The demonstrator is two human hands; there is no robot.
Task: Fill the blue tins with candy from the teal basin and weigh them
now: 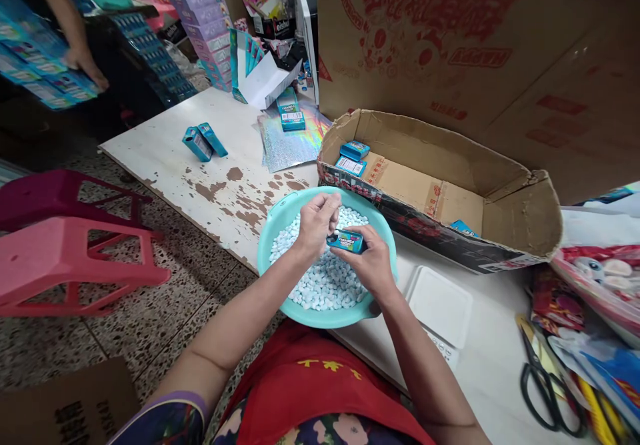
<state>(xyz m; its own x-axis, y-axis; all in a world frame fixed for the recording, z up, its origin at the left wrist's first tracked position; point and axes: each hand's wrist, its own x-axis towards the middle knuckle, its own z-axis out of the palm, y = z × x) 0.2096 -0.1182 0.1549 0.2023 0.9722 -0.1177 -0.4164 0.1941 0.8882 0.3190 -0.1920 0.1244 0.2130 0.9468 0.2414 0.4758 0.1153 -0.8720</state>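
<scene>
My right hand [373, 261] grips a small blue candy box [349, 241] labelled "Caramelo Macizo", tilted so its end points left. My left hand [319, 221] is closed just above and beside that end. What its fingers hold, if anything, is hidden. Both hands are over a turquoise basin [270, 245] with small pale blue and white candies [325, 285] in it.
Behind the basin stands a cut-down cardboard box [425, 221] with a few blue candy boxes inside. More blue boxes [204, 141] lie left on the table. At right are a white scale [440, 301] and scissors [547, 385]. Another person's hand [87, 65] holds packs, far left.
</scene>
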